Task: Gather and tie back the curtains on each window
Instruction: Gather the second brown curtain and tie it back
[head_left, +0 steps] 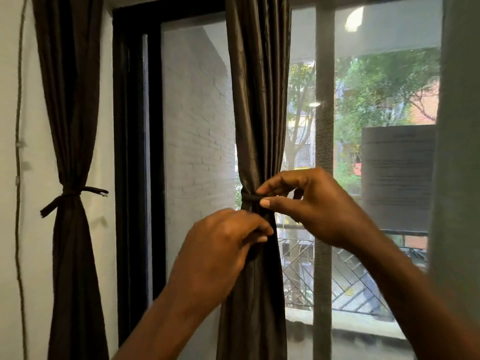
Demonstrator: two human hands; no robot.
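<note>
A dark brown curtain (259, 100) hangs gathered in front of the window, cinched at mid-height by a dark tie-back band (249, 197). My right hand (311, 209) pinches one end of the band between thumb and forefinger at the curtain's right side. Just below it, my left hand (223, 242) pinches the other end of the band against the curtain's front, fingers curled. A second dark curtain (70, 100) at the left hangs gathered, with a knotted tie (72, 194) around its waist.
A black window frame (137, 152) stands between the two curtains. A grey sheer panel (457, 152) hangs at the right edge. A thin cord (18, 126) runs down the white wall at far left. Outside are a railing, trees and a white brick wall.
</note>
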